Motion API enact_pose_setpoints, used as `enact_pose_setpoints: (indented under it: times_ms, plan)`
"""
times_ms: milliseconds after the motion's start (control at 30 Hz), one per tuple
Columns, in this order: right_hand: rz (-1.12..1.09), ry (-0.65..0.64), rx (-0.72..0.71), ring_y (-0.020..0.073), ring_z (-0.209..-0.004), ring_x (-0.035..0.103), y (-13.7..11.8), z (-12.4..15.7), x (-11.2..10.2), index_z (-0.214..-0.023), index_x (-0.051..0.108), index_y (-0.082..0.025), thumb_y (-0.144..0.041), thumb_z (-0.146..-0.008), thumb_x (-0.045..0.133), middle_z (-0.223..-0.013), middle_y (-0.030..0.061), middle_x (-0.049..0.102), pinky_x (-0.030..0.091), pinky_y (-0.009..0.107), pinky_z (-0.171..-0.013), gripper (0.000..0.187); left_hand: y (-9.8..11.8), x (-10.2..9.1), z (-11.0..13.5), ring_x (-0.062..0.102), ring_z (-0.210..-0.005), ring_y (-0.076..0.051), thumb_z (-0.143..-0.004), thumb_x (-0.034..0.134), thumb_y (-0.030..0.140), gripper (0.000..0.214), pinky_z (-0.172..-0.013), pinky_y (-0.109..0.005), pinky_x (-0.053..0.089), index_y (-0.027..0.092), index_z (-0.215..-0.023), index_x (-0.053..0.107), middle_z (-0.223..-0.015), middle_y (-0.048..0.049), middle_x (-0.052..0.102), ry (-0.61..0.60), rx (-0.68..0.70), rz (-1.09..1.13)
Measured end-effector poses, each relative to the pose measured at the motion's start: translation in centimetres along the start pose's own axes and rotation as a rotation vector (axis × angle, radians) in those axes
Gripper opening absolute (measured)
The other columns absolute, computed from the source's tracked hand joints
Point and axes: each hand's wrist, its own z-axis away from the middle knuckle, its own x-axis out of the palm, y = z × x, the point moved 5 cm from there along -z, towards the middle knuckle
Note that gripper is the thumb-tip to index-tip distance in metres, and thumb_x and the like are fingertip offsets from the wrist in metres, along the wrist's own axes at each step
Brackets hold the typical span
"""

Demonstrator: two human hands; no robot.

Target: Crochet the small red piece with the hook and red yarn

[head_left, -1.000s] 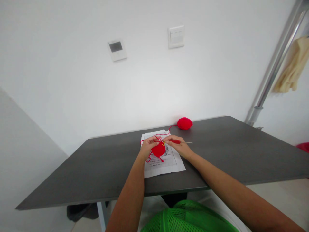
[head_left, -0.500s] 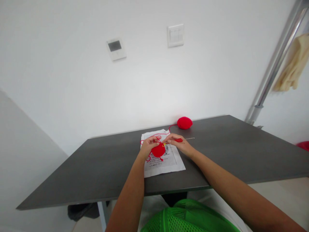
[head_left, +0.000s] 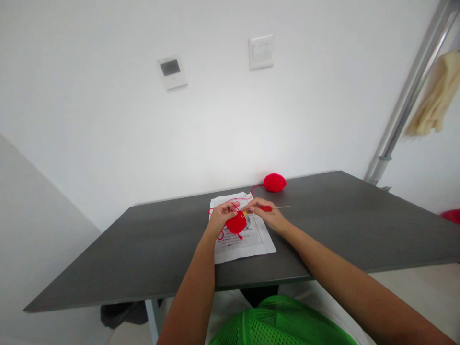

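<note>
My left hand (head_left: 220,218) pinches a small round red crocheted piece (head_left: 236,223) with its fingers closed, and red yarn runs over them. My right hand (head_left: 268,214) is closed on a crochet hook (head_left: 270,208) with a red handle, whose metal end points to the right. Both hands hover over a printed white sheet (head_left: 244,238) lying on the dark grey table (head_left: 151,249). A red yarn strand leads from the piece back to a red yarn ball (head_left: 275,182) near the table's far edge.
A green mesh basket (head_left: 280,323) sits below the table's near edge, between my arms. A metal pole (head_left: 409,96) with a pale cloth (head_left: 433,98) hanging from it stands at the right. A switch plate and a small wall panel are on the white wall.
My right hand has lifted the hook slightly, so its metal end sits a bit higher and further right. The left hand and the red piece have hardly moved.
</note>
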Motion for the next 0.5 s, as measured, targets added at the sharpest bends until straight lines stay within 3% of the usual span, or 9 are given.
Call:
enact_pose_setpoints:
  times_ms: [500]
  plan:
    - [0.111, -0.027, -0.063, 0.0189, -0.081, 0.061, -1.0, 0.0, 0.0, -0.085, 0.067, -0.018, -0.033, -0.084, 0.053, -0.082, 0.0049, 0.066, 0.046, 0.032, -0.076, 0.021, -0.1, -0.1, -0.1, 0.054, -0.064, -0.013, -0.057, 0.072, 0.023, 0.037, -0.063, -0.025, 0.041, 0.014, -0.092, 0.067, -0.072, -0.0023, 0.061, 0.001, 0.008, -0.034]
